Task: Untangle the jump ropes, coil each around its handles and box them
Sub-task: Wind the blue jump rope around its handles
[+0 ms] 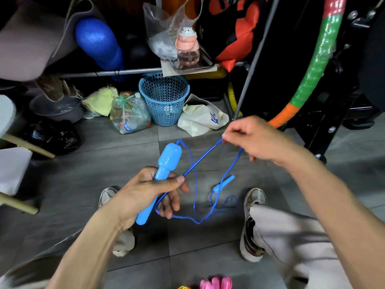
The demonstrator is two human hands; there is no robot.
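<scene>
Left grip (150, 190) round blue handle (160, 176), thin blue rope (203, 158) seemingly taut

From my remote seat I saw a person with both forearms bare, no sleeves, watch or rings showing on the left hand (150, 190) or the right hand (258, 140). The trousers (291, 240) were a pale beige-grey cloth, loose and creased at the knee, with the cuff of the other leg bunched above the ankle. The shoes were worn, off-white mesh trainers with dark, grubby patches: the left shoe (107, 196) showed only its toe, and the right shoe (253, 224) showed a brownish tongue and laces.
</scene>
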